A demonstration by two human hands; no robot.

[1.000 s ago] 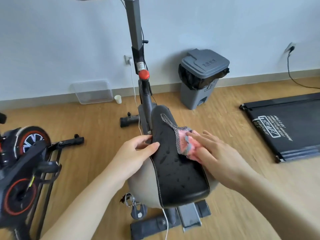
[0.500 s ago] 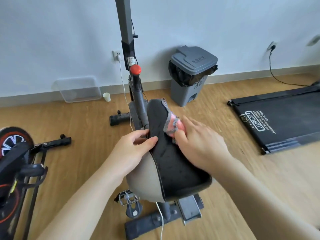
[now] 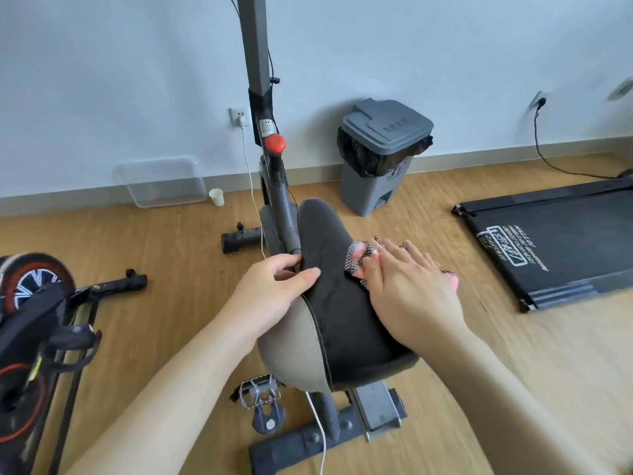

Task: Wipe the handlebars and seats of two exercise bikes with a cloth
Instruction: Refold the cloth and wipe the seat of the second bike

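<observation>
A grey lidded bin (image 3: 383, 156) with a black liner stands by the wall; a clear tub (image 3: 164, 181) and paper cup (image 3: 216, 197) show no contents. The left hand (image 3: 274, 293) pinches the seat (image 3: 337, 303) edge. The right hand (image 3: 407, 289), fingers spread flat, presses the pink cloth (image 3: 359, 258), now farther right across the seat than before.

The seat (image 3: 337, 303) is showing a matt black padded top with a smooth beige side. Beside the seat, the cloth (image 3: 359, 260) is looking soft, pink, with checked woven edging. Under the seat, the floor (image 3: 171, 255) is showing smooth wood.
</observation>
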